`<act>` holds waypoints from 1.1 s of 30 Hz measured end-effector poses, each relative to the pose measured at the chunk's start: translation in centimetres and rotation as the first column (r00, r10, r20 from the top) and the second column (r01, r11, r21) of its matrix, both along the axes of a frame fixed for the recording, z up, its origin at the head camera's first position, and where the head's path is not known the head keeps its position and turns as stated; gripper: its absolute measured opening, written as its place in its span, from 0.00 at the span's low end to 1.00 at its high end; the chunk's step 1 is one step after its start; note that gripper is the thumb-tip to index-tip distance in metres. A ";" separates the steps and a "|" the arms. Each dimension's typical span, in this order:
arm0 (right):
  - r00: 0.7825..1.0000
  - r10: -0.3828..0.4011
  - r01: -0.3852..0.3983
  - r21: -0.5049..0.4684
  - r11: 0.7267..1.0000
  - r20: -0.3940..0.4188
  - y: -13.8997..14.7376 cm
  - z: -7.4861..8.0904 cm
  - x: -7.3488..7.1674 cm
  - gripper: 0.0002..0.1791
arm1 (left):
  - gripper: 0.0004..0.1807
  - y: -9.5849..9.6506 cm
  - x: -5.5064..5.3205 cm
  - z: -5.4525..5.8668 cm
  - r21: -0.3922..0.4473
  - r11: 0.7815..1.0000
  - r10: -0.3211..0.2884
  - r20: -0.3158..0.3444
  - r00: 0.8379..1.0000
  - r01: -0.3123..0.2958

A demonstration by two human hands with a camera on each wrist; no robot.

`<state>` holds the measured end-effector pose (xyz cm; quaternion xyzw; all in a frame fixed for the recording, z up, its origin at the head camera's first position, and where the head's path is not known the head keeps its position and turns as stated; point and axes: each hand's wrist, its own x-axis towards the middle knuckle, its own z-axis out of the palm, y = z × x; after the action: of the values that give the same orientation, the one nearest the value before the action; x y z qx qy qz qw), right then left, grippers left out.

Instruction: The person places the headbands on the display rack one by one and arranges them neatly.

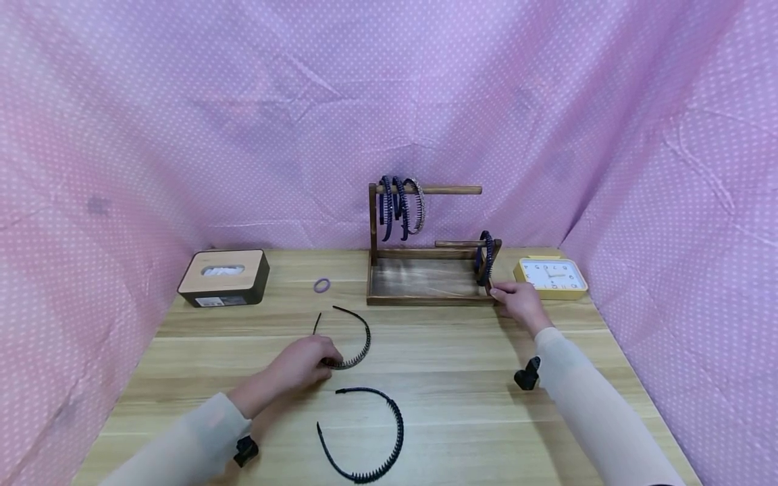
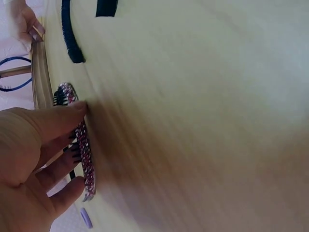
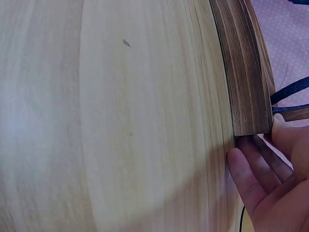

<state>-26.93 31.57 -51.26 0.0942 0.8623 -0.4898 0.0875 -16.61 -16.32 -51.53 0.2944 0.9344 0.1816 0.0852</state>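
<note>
My left hand (image 1: pixel 304 359) grips the lower left curve of a toothed headband (image 1: pixel 367 341) lying on the table. The left wrist view shows red and silver glitter along this headband (image 2: pixel 86 162), with the thumb at one side and fingers among its teeth. At the front right corner of a brown wooden rack (image 1: pixel 425 301), my right hand (image 1: pixel 518 302) holds the frame. Seen from the right wrist, its thumb lies against the wooden frame (image 3: pixel 246 72) and the other fingers are around the end. A black toothed headband (image 1: pixel 398 432) lies nearer me, its ends pointing left.
Several headbands (image 1: pixel 404 209) hang on the rack's upper bar (image 1: pixel 452 190), and a dark one (image 1: pixel 488 253) hangs on the lower bar. A purple ring (image 1: pixel 322 285) lies left of the rack. Farther left stands a tissue box (image 1: pixel 258 277); a yellow clock (image 1: pixel 562 294) stands at right.
</note>
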 end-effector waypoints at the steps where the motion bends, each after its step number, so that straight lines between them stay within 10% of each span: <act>1: 1.000 0.004 -0.004 0.003 1.000 -0.004 0.0 0.0 0.0 0.23 | 0.13 0.0 0.1 -0.1 -0.003 1.000 -0.003 -0.022 1.000 0.003; 13: 1.000 0.003 -0.003 0.006 1.000 -0.023 0.1 -0.3 0.0 0.23 | 0.11 0.2 1.0 -0.1 0.047 0.998 0.054 -0.162 0.985 -0.047; 33: 0.999 0.032 -0.031 0.040 0.999 -0.019 0.1 0.1 0.1 0.23 | 0.10 3.0 2.0 3.8 0.324 0.938 0.192 -0.178 0.965 -0.127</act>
<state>-26.86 31.69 -51.17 0.0776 0.8739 -0.4722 0.0850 -14.60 -13.32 -47.75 0.2441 0.9189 0.3006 -0.0746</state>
